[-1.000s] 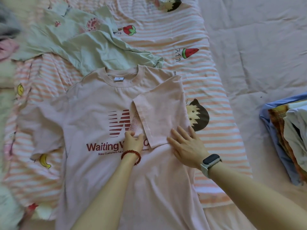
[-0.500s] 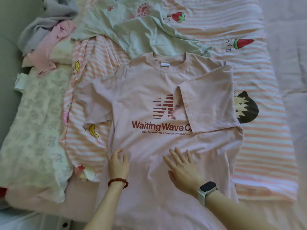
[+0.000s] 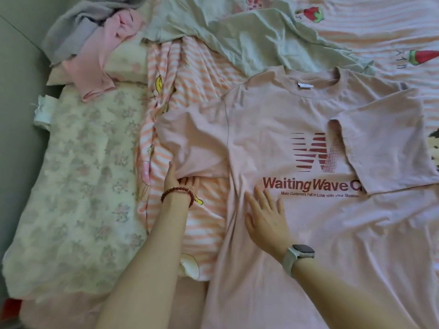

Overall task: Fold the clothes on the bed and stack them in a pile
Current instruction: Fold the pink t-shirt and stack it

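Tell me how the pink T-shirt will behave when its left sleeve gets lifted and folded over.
The pink T-shirt is probably floppy: its cloth creases beside the right hand. The sleeve held by the left hand looks light and will likely sag.

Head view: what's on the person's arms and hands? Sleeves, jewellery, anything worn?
Both forearms are bare, no sleeves in view. The left hand has a dark red bead bracelet at the wrist. The right hand has a smartwatch at the wrist, with a dark rounded-square face on a pale grey band. No rings or gloves visible.
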